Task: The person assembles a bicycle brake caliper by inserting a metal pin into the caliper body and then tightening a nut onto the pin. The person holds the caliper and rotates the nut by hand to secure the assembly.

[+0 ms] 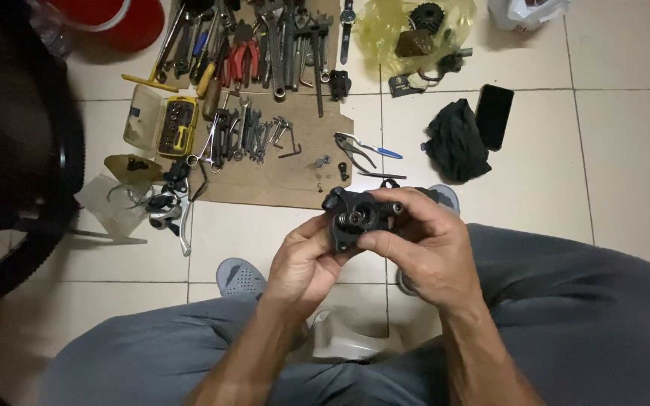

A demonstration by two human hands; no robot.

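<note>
A black metal brake caliper (355, 214) is held up in front of me, above my knees. My left hand (304, 259) grips it from below and the left, thumb up against its side. From the right, my right hand (423, 244) wraps over it, fingertips pressed on its front face near a round bore. Both hands hide the caliper's lower and right parts.
A brown board (287, 162) on the tiled floor carries several wrenches, pliers and hex keys. A yellow bit case (177, 124) lies to its left, brake levers (171, 214) below that. A black cloth (457, 143), a phone (493, 114) and a bicycle wheel (16, 195) are nearby.
</note>
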